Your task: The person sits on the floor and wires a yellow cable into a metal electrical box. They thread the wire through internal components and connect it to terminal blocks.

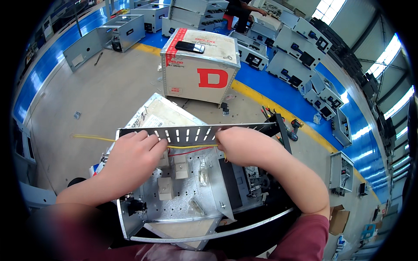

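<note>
A grey metal enclosure (174,214) lies open in front of me, its black slotted side panel (193,129) at the far edge. A yellow wire (191,147) runs along the inside of that panel, one end sticking out past the left corner. My left hand (136,155) is closed over the panel's left part with the wire under its fingers. Further right, my right hand (246,145) pinches the yellow wire at the panel; its fingertips are partly hidden. A red wire (191,152) runs just below. Beige blocks (166,189) and a clear plastic bag (203,175) sit inside the enclosure.
Beyond stands a wooden crate (187,80) with a phone (190,47) on top. A cordless drill (295,129) and several hand tools (265,114) lie on the floor at right. Stacked metal enclosures (289,56) and a seated person (240,12) are further back.
</note>
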Available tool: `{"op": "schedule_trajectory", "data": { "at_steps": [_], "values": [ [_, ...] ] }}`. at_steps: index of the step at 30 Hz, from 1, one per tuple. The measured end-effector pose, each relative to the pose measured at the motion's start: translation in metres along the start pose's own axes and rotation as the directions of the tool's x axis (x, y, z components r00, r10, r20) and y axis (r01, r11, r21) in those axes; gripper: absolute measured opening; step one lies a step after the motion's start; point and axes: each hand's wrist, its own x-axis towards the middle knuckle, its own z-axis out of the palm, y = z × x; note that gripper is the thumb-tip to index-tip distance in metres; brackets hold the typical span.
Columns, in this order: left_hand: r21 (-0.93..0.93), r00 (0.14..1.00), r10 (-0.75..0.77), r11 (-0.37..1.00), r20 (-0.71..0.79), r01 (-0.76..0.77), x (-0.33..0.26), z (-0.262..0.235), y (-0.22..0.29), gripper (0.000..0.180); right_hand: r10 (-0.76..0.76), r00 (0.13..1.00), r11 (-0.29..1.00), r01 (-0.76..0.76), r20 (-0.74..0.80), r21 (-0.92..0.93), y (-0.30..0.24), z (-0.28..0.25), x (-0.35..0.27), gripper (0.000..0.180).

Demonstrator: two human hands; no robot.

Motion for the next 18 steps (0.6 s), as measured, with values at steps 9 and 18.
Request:
{"op": "schedule_trajectory", "data": {
  "at_steps": [9, 18],
  "values": [
    [0.006, 1.0, 0.016, 1.0, 0.02, -0.016, -0.002, -0.002, -0.001, 0.04, -0.052, 0.976, 0.909, -0.041, 0.211, 0.414, 0.043, 0.006, 0.021, 0.044],
    [0.064, 0.982, -0.084, 0.993, -0.169, 0.096, -0.01, -0.007, 0.001, 0.044, 0.142, 0.97, 0.757, -0.236, 0.199, 0.609, 0.047, 0.032, 0.014, 0.034]
  ]
}}
